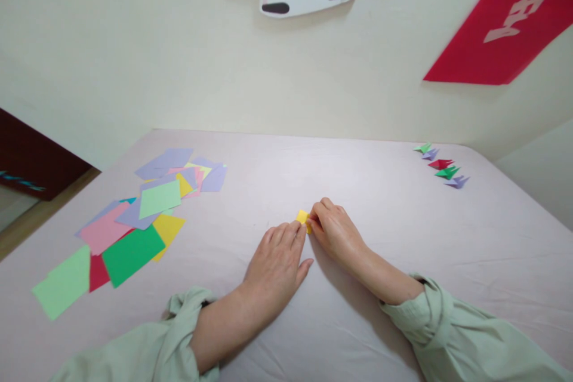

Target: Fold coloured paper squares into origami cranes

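Observation:
A small piece of folded yellow paper lies on the table between my two hands, partly covered by fingers. My left hand lies flat, fingers stretched forward, its fingertips touching the paper's near left edge and its thumb held apart. From the right, my right hand pinches the paper's right side between thumb and index finger, the other fingers curled. How the paper is folded cannot be made out under the fingers.
Loose coloured paper sheets lie spread at the left. Several small folded paper cranes stand in a row at the far right of the cloth-covered table. Behind rises a wall with a red hanging.

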### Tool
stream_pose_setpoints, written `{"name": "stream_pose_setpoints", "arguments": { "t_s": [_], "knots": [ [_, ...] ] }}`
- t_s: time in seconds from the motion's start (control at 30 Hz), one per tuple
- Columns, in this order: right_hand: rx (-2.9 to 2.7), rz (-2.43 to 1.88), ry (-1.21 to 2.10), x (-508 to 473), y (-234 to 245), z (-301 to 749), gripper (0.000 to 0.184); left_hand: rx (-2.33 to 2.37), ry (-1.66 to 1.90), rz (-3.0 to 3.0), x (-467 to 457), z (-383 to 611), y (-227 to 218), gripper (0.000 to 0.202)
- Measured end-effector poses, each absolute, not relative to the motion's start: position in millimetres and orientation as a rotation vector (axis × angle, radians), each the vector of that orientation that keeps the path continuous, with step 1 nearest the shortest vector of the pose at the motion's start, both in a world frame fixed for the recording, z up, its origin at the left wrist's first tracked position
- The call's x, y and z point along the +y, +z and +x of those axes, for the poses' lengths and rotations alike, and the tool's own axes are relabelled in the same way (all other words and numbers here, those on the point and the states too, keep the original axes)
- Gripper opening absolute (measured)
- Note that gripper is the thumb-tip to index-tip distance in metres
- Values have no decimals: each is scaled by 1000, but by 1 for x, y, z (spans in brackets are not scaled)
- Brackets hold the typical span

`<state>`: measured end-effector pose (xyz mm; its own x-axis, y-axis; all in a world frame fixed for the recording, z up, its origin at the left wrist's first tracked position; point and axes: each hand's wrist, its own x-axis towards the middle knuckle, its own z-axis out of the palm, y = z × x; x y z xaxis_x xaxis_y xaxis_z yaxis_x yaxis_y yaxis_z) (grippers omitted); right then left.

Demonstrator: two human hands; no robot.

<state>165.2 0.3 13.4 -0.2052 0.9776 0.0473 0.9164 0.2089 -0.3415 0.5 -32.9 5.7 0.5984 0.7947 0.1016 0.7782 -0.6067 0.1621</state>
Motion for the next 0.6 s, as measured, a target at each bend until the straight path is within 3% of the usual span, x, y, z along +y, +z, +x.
{"name": "stream_pose_setpoints", "arguments": {
  "t_s": [0.33, 0.6],
  "knots": [
    [-1978, -1641, 553, 4, 15, 185, 11, 1367, 280, 2793, -34, 0, 2, 51],
    [-2296, -1574, 389, -29, 18, 185, 32, 1359, 303, 2787, -35, 1, -1, 48]
  ]
}}
